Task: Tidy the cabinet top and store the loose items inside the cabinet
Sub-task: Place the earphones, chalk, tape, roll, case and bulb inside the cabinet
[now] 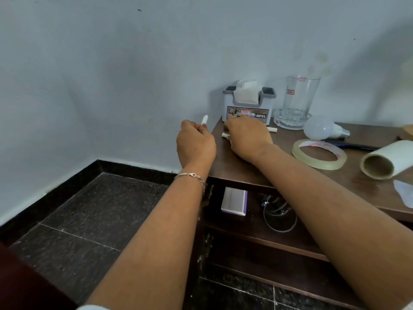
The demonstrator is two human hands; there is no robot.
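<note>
Three white sticks are counted. The first stick [204,120] is pinched upright in the left hand [196,146]. The second stick [225,135] is seen poking out from under the right hand [248,137]. The third stick [272,129] is laid on the cabinet top [234,166], just behind that hand.

One tissue box [248,106], one glass [300,95], one bulb [320,128], one tape ring [319,154] and one paper roll [388,159] are also set on the top. One box [234,202] and one wire loop [279,215] are seen on the upper shelf [245,224] inside the open cabinet.

The left hand is held off the top's left edge, its fingers curled about its stick. The right hand is rested knuckles-up on the top, its fingers curled over the second stick. The hands are seen close together but not touching.
</note>
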